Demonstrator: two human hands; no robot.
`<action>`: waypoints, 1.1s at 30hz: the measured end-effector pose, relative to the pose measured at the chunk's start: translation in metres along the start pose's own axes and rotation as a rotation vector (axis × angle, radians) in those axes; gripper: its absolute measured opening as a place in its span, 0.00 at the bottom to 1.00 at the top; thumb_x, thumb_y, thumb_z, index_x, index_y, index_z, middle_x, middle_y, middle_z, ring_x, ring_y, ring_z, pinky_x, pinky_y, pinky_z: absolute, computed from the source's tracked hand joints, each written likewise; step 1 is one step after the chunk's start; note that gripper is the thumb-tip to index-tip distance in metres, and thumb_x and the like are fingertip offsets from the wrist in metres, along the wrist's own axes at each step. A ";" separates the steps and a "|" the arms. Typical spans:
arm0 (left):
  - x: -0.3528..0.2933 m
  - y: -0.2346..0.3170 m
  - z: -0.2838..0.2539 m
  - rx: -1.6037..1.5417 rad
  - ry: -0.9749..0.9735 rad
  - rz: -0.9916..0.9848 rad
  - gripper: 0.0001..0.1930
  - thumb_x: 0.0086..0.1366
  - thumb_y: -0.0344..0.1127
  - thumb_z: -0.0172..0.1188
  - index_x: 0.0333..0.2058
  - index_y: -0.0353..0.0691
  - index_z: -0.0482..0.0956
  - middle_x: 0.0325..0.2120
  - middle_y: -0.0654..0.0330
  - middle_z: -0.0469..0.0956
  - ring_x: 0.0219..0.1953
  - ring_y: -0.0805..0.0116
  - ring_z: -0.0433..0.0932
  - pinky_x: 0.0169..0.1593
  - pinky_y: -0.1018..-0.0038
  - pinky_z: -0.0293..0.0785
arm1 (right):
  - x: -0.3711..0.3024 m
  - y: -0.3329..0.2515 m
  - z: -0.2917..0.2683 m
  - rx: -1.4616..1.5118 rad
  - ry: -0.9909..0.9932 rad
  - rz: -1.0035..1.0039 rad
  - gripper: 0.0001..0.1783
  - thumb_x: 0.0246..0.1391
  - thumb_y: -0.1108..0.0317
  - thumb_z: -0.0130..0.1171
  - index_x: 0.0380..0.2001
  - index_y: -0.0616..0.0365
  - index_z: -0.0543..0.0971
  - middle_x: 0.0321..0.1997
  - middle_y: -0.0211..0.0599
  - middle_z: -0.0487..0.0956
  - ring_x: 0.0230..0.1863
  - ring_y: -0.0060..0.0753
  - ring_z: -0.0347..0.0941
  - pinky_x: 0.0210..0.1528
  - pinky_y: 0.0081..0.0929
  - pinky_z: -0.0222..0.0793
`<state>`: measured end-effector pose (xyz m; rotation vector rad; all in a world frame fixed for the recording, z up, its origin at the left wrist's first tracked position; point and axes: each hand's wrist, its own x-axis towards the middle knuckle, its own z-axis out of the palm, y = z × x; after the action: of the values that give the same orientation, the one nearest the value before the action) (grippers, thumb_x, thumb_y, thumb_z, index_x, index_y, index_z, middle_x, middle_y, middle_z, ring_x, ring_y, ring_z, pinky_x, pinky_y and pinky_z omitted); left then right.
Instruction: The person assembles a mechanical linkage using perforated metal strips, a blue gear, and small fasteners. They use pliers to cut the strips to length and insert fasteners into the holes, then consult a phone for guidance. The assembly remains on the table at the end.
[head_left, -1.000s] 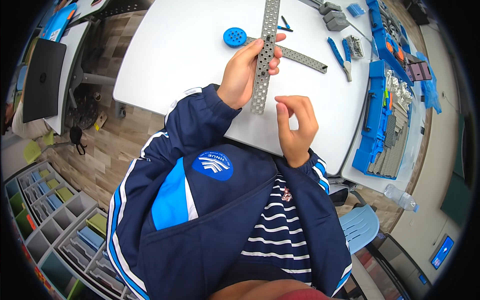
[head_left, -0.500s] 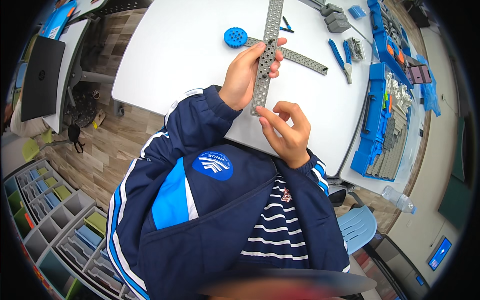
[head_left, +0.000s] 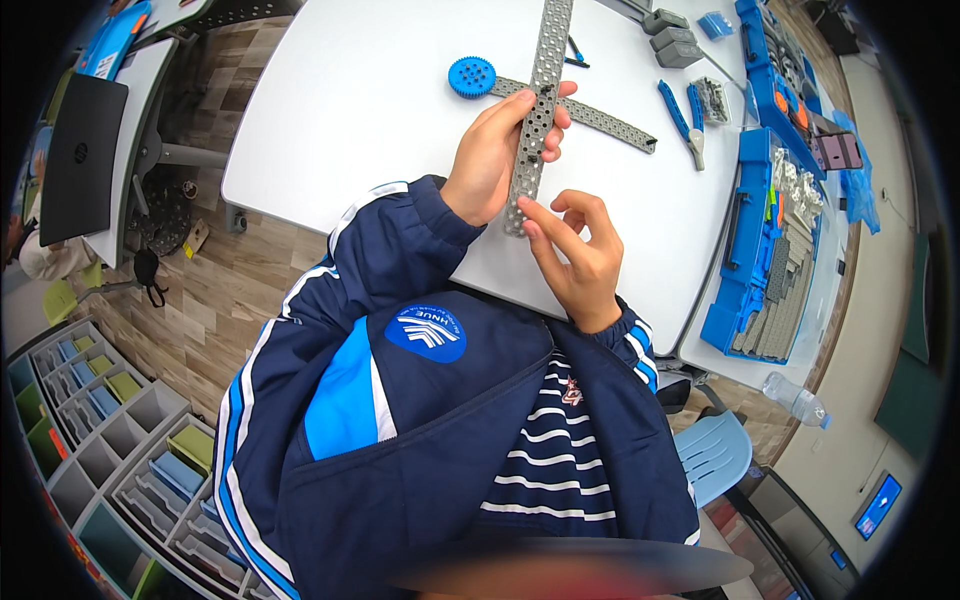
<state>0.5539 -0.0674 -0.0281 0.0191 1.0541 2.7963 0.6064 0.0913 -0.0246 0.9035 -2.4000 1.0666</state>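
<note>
A long grey perforated beam (head_left: 547, 62) slants over the white table, with small black pins in its holes. My left hand (head_left: 487, 150) is closed around its middle, thumb on top and fingertips showing at the right edge. At the beam's near end is my right hand (head_left: 583, 258), its index fingertip touching the holed face. The thumb is apart from that finger, beside the beam's edge, and the other fingers are bent. Beneath the held beam lies a second grey beam (head_left: 612, 125), with a blue gear (head_left: 471, 77) at its left end and a black pin at the right.
On the white table (head_left: 330, 110) are blue-handled pliers (head_left: 684, 118), a clear box of small parts (head_left: 712, 98) and grey blocks (head_left: 676, 48). A blue case (head_left: 735, 265) of beams stands to the right, near a plastic bottle (head_left: 796, 398). A light-blue chair (head_left: 712, 455) is below.
My right index fingertip has slid a little up the held beam from its near end. The beam and my left hand have shifted slightly; the left grip stays the same.
</note>
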 end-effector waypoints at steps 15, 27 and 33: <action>-0.001 -0.004 0.003 -0.020 0.005 -0.010 0.23 0.77 0.40 0.39 0.60 0.27 0.68 0.36 0.61 0.76 0.33 0.77 0.70 0.39 0.78 0.70 | 0.007 0.005 0.003 0.004 0.025 0.068 0.16 0.48 0.72 0.70 0.43 0.50 0.86 0.34 0.29 0.73 0.21 0.24 0.64 0.24 0.25 0.63; -0.008 -0.014 0.015 0.403 0.015 0.085 0.24 0.78 0.48 0.44 0.60 0.35 0.73 0.35 0.70 0.73 0.37 0.81 0.67 0.42 0.82 0.67 | 0.025 0.001 0.009 -0.133 -0.109 0.282 0.12 0.58 0.66 0.63 0.26 0.58 0.73 0.25 0.38 0.76 0.22 0.41 0.74 0.23 0.35 0.67; -0.007 -0.015 0.016 0.494 0.004 0.148 0.23 0.78 0.47 0.43 0.56 0.34 0.76 0.31 0.71 0.71 0.33 0.83 0.66 0.37 0.84 0.66 | 0.028 0.001 0.012 0.048 -0.059 0.275 0.10 0.59 0.71 0.58 0.25 0.60 0.71 0.21 0.42 0.72 0.20 0.48 0.72 0.23 0.39 0.66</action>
<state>0.5641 -0.0467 -0.0251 0.1524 1.7790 2.5767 0.5850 0.0715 -0.0175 0.6399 -2.6131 1.2142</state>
